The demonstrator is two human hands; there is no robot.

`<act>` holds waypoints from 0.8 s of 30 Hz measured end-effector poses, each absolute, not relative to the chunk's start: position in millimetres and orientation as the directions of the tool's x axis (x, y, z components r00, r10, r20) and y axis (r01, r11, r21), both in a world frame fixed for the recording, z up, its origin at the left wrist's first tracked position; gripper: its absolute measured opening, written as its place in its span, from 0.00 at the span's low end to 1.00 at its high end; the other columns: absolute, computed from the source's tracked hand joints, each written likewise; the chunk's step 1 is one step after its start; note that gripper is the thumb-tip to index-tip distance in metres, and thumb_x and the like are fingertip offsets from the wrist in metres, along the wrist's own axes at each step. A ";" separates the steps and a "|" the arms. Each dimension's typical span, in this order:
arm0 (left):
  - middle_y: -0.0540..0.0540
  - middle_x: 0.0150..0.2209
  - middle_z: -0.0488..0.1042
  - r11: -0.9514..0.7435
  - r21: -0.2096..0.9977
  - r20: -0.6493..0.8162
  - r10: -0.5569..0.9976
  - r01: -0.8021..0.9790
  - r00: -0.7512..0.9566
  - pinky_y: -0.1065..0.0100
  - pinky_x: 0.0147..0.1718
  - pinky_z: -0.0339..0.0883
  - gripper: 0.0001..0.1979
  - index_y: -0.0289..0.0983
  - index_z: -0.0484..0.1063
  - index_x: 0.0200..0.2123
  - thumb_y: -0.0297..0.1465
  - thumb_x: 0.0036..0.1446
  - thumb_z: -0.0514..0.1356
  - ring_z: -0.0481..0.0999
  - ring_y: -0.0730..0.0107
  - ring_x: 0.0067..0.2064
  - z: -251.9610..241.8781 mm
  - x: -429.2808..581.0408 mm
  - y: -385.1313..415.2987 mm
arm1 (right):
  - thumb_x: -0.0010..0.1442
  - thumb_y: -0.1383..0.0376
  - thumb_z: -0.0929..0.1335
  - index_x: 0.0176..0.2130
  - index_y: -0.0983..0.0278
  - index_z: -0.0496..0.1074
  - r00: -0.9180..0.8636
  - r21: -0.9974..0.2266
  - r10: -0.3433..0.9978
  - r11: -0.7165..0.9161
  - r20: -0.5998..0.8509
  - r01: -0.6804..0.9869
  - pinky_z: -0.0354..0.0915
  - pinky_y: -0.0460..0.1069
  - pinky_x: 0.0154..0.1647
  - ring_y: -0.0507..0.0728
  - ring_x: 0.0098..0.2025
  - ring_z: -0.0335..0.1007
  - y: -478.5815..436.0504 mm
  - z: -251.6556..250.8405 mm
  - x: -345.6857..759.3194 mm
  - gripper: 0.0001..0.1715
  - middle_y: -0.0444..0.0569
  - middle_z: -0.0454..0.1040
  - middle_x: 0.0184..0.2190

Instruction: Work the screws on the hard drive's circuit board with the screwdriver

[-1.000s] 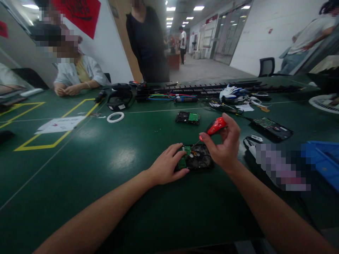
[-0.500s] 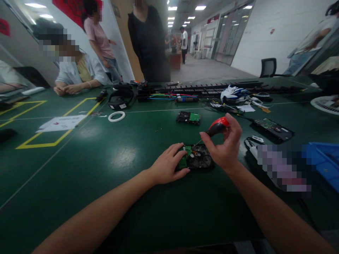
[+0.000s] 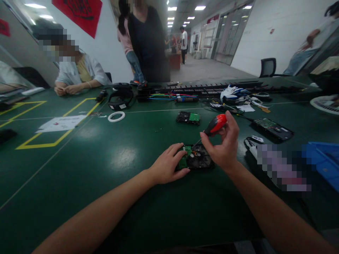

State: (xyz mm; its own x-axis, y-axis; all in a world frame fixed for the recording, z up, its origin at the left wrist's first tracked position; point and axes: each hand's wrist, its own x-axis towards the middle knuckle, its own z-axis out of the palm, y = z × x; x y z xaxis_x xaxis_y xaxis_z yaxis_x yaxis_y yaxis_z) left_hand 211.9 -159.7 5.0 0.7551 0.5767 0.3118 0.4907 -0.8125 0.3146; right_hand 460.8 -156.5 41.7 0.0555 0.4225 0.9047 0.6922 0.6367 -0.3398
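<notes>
A black hard drive point(image 3: 203, 160) with a green circuit board lies flat on the table before me. My left hand point(image 3: 169, 163) grips its left end, fingers over the board and thumb along the near edge. In my right hand point(image 3: 224, 146) is a red and black screwdriver point(image 3: 215, 124), slanted, its thin shaft pointing down and left. The tip meets the circuit board area near the middle of the drive; exact contact is too small to make out. Several tiny screws point(image 3: 158, 130) lie on the table beyond my left hand.
A second hard drive point(image 3: 188, 118) lies farther back, another drive point(image 3: 272, 128) to the right. A blue bin point(image 3: 324, 165) stands at the right edge. Gloves point(image 3: 233, 92), wires and a white tape roll point(image 3: 116, 116) lie toward the back. A seated person point(image 3: 82, 72) is across the table.
My right hand and the screwdriver handle have shifted slightly left, the handle turned a little. My left hand and the drive stay put. A person in pink behind has walked right.
</notes>
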 end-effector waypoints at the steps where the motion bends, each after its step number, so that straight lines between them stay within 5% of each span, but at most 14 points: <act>1: 0.29 0.71 0.59 -0.812 0.312 0.308 0.578 0.493 0.756 0.41 0.68 0.63 0.32 0.35 0.66 0.64 0.50 0.65 0.61 0.61 0.41 0.72 5.1 211.8 -159.8 | 0.57 0.61 0.77 0.75 0.48 0.46 0.059 -0.338 0.419 0.634 0.906 0.696 0.83 0.61 0.40 0.67 0.55 0.76 -156.3 41.5 461.4 0.60 0.56 0.59 0.71; 9: 0.30 0.71 0.59 -0.805 0.322 0.297 0.585 0.498 0.754 0.41 0.68 0.64 0.33 0.36 0.65 0.64 0.50 0.65 0.61 0.61 0.40 0.72 7.5 211.9 -161.0 | 0.63 0.67 0.71 0.76 0.48 0.42 0.012 -0.419 0.507 0.698 0.862 0.581 0.81 0.64 0.50 0.64 0.51 0.80 -159.2 44.3 459.5 0.54 0.58 0.55 0.72; 17: 0.30 0.71 0.58 -0.811 0.324 0.315 0.577 0.486 0.753 0.40 0.68 0.63 0.32 0.37 0.64 0.64 0.49 0.65 0.61 0.61 0.41 0.72 6.4 211.2 -160.5 | 0.56 0.59 0.77 0.73 0.48 0.49 0.088 -0.355 0.416 0.627 0.905 0.693 0.82 0.59 0.35 0.64 0.48 0.77 -154.3 40.0 462.7 0.56 0.56 0.62 0.66; 24: 0.30 0.71 0.59 -0.809 0.329 0.310 0.580 0.488 0.753 0.40 0.68 0.63 0.32 0.36 0.65 0.64 0.49 0.65 0.61 0.61 0.41 0.72 6.6 211.3 -160.8 | 0.64 0.64 0.70 0.74 0.50 0.43 0.010 -0.429 0.525 0.685 0.851 0.588 0.82 0.63 0.49 0.63 0.49 0.81 -160.3 46.4 459.4 0.50 0.59 0.63 0.67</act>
State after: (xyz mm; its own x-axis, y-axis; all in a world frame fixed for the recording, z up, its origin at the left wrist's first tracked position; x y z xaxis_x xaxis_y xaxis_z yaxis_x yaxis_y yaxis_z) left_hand 211.3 -160.8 6.6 0.7530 0.5804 0.3099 0.4880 -0.8086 0.3287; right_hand 459.4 -160.3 46.4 0.0102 0.5245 0.8513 0.5882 0.6854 -0.4293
